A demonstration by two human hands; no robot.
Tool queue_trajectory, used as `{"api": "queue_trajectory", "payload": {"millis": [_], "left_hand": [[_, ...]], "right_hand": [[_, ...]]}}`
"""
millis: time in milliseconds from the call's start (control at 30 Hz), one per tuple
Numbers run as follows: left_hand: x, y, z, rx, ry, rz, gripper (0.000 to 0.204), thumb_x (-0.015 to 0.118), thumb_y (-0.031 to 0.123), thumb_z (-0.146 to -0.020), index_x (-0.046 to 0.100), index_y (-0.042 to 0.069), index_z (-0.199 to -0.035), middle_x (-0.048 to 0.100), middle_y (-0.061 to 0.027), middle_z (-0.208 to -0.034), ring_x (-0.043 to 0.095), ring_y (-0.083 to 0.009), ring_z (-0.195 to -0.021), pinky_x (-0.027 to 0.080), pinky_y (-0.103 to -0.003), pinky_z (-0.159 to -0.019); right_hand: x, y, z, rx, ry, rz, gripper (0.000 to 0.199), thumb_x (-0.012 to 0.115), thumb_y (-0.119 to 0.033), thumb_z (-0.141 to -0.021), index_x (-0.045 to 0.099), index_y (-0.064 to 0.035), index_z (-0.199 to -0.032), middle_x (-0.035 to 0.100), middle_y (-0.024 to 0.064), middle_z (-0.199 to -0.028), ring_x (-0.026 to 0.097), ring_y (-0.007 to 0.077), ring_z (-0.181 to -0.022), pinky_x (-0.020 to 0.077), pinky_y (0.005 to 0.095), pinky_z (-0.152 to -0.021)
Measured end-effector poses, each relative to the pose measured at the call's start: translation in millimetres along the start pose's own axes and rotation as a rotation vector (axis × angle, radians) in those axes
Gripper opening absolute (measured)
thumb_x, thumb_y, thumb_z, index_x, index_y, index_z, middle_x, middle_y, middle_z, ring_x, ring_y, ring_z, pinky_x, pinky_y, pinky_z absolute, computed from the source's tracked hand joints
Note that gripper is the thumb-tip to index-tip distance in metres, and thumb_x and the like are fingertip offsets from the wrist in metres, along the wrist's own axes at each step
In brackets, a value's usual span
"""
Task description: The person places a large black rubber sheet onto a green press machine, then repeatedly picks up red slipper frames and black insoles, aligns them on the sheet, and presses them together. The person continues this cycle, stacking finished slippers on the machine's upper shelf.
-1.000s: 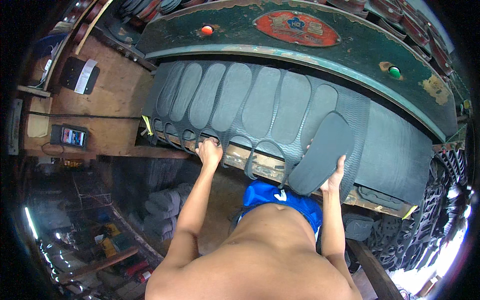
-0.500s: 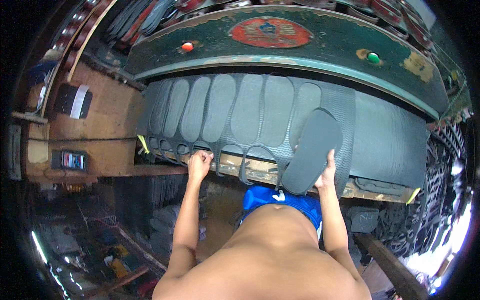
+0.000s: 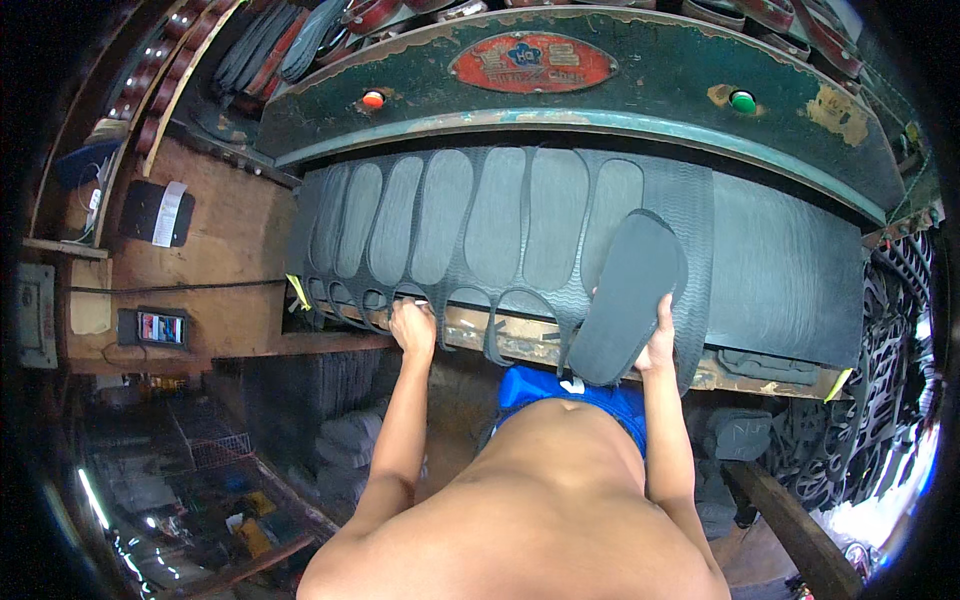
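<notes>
A dark grey rubber sheet [image 3: 780,270] lies on the bed of a green press machine [image 3: 640,95], with several sole shapes cut into it. My left hand [image 3: 414,328] grips the sheet's cut front edge near the wooden table rim. My right hand [image 3: 660,345] holds a loose grey sole [image 3: 628,295] by its lower edge, tilted up over the sheet.
The press has a red button [image 3: 373,99] and a green button [image 3: 742,100]. A phone [image 3: 160,327] rests on a wooden shelf at the left. Cut-out rubber scrap [image 3: 890,370] hangs at the right. Stacked soles [image 3: 270,45] sit above the machine.
The view has shifted so the press sits lower and nearer the centre. My right hand has kept the sole lifted, and my left hand stays on the sheet's edge.
</notes>
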State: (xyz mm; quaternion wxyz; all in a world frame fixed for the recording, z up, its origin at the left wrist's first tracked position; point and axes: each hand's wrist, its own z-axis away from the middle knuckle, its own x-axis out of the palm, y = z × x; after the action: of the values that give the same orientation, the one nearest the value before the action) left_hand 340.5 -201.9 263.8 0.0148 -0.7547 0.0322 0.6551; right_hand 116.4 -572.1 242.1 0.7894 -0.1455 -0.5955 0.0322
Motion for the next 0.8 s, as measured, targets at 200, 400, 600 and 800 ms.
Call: {"api": "queue_trajectory", "payload": {"millis": [200,400,600,800], "left_hand": [[-4.6,-2.9,-6.9,0.037,-0.082,0.074,0.020,0.072,0.020,-0.087,0.074,0.000,-0.091,0.070,-0.0233,-0.097,0.071,-0.0423,-0.089,0.055,-0.053,-0.080],[-50.7,-9.4,-15.2,0.164,-0.256,0.137,0.015,0.067,0.010,-0.087,0.061,-0.002,-0.095,0.072,-0.0274,-0.093,0.069,-0.0475,-0.089,0.053,-0.056,-0.080],[-132.4,70.5,-15.7,0.177,-0.270,0.796,0.015,0.066,0.003,-0.093,0.069,0.000,-0.107,0.072,-0.0111,-0.086,0.065,-0.0141,-0.074,0.054,-0.032,-0.070],[-125.1,228.9,21.8,0.996,-0.322,0.787,0.010,0.070,0.008,-0.093,0.068,0.000,-0.098,0.069,-0.0156,-0.089,0.070,-0.0308,-0.080,0.056,-0.038,-0.073]], "right_hand": [[-2.7,-1.5,1.0,0.037,-0.135,-0.032,0.087,0.057,-0.064,-0.097,0.039,0.0003,-0.153,0.051,0.0216,-0.150,0.052,0.0371,-0.136,0.0419,0.0522,-0.114],[-8.5,1.7,-1.4,0.023,-0.104,-0.028,0.086,0.057,-0.064,-0.097,0.040,-0.0011,-0.153,0.052,0.0195,-0.149,0.053,0.0366,-0.135,0.0429,0.0503,-0.114],[-11.2,5.1,-3.3,0.013,-0.033,0.008,0.087,0.059,-0.066,-0.095,0.043,-0.0018,-0.151,0.055,0.0175,-0.147,0.054,0.0329,-0.133,0.0433,0.0494,-0.113],[7.3,-1.8,-5.3,0.042,0.010,0.052,0.085,0.052,-0.068,-0.096,0.042,-0.0042,-0.152,0.055,0.0169,-0.147,0.055,0.0325,-0.133,0.0465,0.0494,-0.111]]}}
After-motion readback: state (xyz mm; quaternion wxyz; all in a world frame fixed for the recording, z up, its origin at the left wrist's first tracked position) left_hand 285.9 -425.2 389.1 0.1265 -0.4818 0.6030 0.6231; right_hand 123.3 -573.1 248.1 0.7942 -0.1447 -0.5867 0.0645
